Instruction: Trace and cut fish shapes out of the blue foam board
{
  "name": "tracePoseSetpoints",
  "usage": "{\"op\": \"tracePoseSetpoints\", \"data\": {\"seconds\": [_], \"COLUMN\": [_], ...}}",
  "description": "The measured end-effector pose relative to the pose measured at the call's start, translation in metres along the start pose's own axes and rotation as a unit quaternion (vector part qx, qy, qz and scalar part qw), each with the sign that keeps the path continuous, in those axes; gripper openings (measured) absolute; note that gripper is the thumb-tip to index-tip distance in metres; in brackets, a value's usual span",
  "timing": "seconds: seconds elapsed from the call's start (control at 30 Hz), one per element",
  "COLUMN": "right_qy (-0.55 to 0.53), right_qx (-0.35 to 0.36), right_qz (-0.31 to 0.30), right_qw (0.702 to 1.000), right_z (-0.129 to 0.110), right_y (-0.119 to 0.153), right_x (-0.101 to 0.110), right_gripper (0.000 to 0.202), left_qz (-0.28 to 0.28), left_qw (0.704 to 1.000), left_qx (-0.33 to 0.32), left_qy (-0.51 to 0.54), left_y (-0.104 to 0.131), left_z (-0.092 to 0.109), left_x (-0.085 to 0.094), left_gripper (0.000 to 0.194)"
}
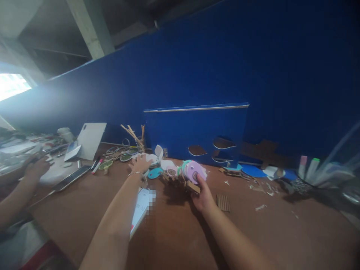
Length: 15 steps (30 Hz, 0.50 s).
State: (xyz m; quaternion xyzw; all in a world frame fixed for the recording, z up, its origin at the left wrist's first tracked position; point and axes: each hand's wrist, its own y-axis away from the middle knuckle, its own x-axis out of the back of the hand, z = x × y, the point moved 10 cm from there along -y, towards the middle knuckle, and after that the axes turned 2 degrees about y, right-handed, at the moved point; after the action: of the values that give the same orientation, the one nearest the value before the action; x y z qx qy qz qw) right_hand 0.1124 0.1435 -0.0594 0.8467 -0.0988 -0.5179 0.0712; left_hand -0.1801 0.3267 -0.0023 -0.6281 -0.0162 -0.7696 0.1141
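Note:
My right hand [203, 197] is closed around a purple paper fish [193, 170] with a small patterned patch, and a brown cardboard piece [193, 187] sits at its lower edge. Several more cutouts, white, green and pink, lie against or beside it; I cannot tell which are joined to it. My left hand [140, 163] reaches out with its fingers spread, over or beside white cutouts [153, 157]; whether it touches them is unclear. A teal cutout [155, 172] lies just right of that wrist. Below my left forearm a phone [140, 206] shows a timer, partly covered.
Behind stands a blue board [174, 127] with leaf-shaped holes. Left are wooden sticks [135, 135], a marker [97, 166], a dark tablet [71, 179] and a co-worker's hand [36, 167]. Right are a corrugated cardboard square [223, 203], a blue cutout [253, 171], paper scraps and upright markers [312, 168].

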Motion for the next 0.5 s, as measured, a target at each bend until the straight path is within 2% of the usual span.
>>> {"op": "tracePoseSetpoints", "data": {"seconds": [0.1,0.23,0.37,0.5], "right_qy": [-0.002,-0.003,-0.020,-0.015], "right_qx": [0.009,0.006,0.007,0.005], "right_qz": [0.000,-0.001,-0.005,0.009], "right_qw": [1.000,1.000,1.000,1.000], "right_z": [-0.001,0.003,0.004,0.005], "right_y": [-0.001,-0.007,-0.012,-0.013], "right_x": [0.000,0.002,0.001,0.002], "right_gripper": [0.046,0.045,0.044,0.046], "left_qz": [-0.061,-0.116,-0.127,-0.111], "left_qw": [0.998,0.988,0.979,0.979], "left_qx": [-0.016,-0.099,-0.157,-0.173], "left_qy": [0.001,0.008,0.008,0.015], "left_y": [-0.023,-0.044,-0.044,-0.034], "left_z": [-0.002,0.012,0.024,0.032], "left_x": [-0.018,-0.034,-0.043,-0.044], "left_gripper": [0.080,0.072,0.069,0.069]}}
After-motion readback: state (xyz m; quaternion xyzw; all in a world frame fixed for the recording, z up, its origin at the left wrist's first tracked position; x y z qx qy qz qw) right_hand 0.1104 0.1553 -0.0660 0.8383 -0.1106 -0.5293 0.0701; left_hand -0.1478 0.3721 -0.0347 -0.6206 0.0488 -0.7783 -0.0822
